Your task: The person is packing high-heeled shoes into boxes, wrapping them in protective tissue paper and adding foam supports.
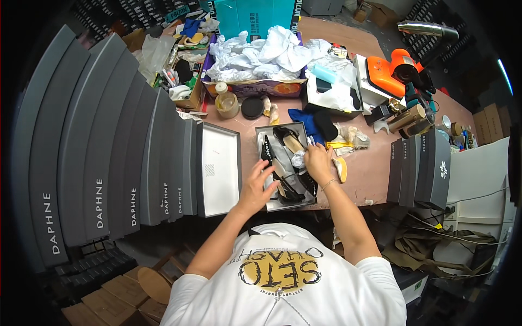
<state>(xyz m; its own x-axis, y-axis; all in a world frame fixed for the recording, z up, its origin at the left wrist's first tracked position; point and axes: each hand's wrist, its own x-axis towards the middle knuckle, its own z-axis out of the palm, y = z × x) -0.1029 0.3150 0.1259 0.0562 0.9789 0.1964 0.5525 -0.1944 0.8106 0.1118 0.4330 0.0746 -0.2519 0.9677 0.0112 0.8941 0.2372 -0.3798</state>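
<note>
An open grey shoe box [283, 205] lies on the table in front of me, with a pair of black shoes inside. One black shoe [289, 190] has its heel part near me, and the other black shoe [284, 132] points the opposite way, its pale insole showing. My left hand [258, 183] hovers over the box's left side, fingers apart and nothing in them. At the right side, the curled fingers of my right hand [318, 161] are by a crumpled white tissue [298, 160]; what they grip, if anything, is hidden.
A box lid [222, 168] lies left of the box, beside a row of grey shoe boxes [125, 136]. Farther back are a glass jar [226, 103], a round black tin [252, 107], a blue cloth [305, 120] and a carton of white paper [255, 88]. More grey boxes [432, 168] stand right.
</note>
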